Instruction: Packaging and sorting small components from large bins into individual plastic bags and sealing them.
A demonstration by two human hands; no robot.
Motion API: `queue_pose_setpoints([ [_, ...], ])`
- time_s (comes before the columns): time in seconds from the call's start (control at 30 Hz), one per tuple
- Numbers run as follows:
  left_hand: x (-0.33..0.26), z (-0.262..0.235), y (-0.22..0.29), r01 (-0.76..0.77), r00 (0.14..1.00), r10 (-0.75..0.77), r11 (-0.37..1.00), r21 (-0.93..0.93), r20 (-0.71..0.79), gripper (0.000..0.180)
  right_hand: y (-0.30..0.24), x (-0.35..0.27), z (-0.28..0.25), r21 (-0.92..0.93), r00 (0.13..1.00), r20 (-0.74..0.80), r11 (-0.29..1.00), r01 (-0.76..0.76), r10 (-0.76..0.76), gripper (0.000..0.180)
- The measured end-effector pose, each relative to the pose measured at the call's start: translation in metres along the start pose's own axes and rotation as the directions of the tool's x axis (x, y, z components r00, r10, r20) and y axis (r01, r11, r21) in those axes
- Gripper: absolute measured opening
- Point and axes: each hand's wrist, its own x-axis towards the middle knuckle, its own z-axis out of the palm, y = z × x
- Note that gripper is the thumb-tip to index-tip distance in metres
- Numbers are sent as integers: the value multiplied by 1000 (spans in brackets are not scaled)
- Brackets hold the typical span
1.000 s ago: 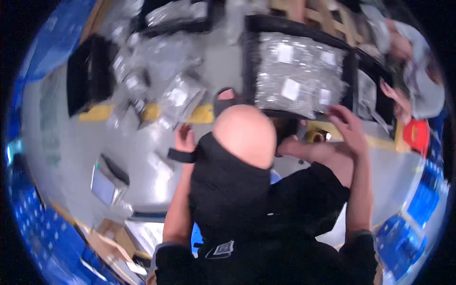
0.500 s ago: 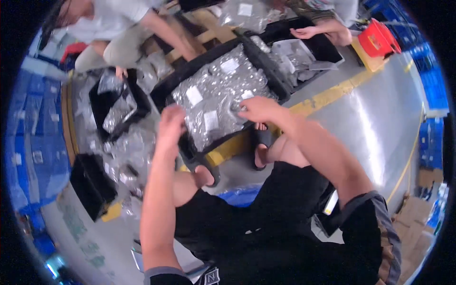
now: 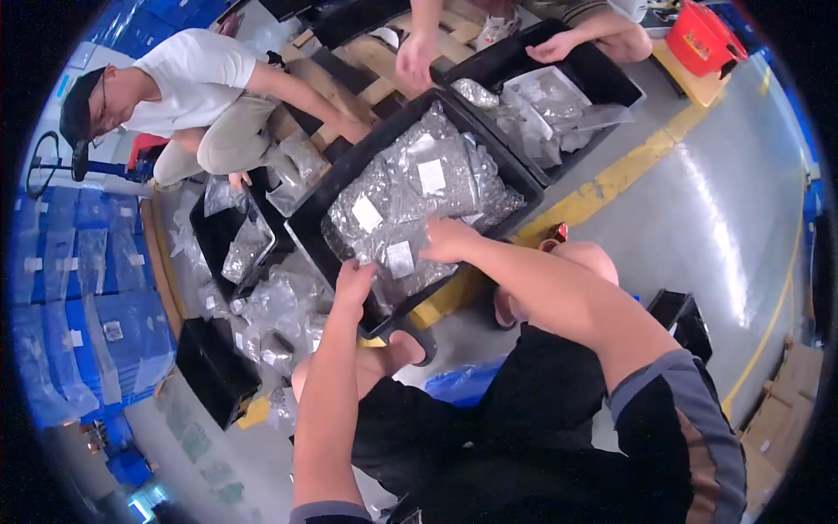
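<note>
The right hand [image 3: 448, 240] bends its fingers down onto a clear bag [image 3: 401, 258] with a white label; the left hand [image 3: 355, 284], fingers curled, is at the bag's left end. Whether either one pinches the plastic, one cannot tell. The bag lies at the near side of a black bin [image 3: 312, 215], beside other labelled bags [image 3: 431, 177]. A second bin [image 3: 604, 79] stands just right of it. To the left, a co-worker [image 3: 202, 70] crouches, one arm extended to the first bin's far side.
</note>
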Motion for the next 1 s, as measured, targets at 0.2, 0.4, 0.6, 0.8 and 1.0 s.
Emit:
queue_pose_setpoints([
  [0.2, 15, 26, 0, -108, 990, 98, 990, -94, -105, 59, 30, 1, -23, -68, 999, 41, 998, -18, 21, 40],
  [0.4, 53, 49, -29, 17, 885, 40, 993, 118, -464, 68, 33, 7, -22, -35, 987, 131, 995, -89, 93, 47],
  [0.6, 37, 31, -14, 110, 990, -128, 956, -273, -51, 43, 16, 6, 7, 148, 996, 47, 985, -86, 80, 63],
  [0.8, 21, 32, -4, 53, 998, -39, 892, -449, 41, 39, 4, 13, 7, 553, 946, 205, 767, -324, 252, 64],
  [1.0, 11, 33, 9, -143, 981, 192, 769, -623, 13, 34, -3, 15, 5, 529, 952, 233, 796, -294, 197, 49],
])
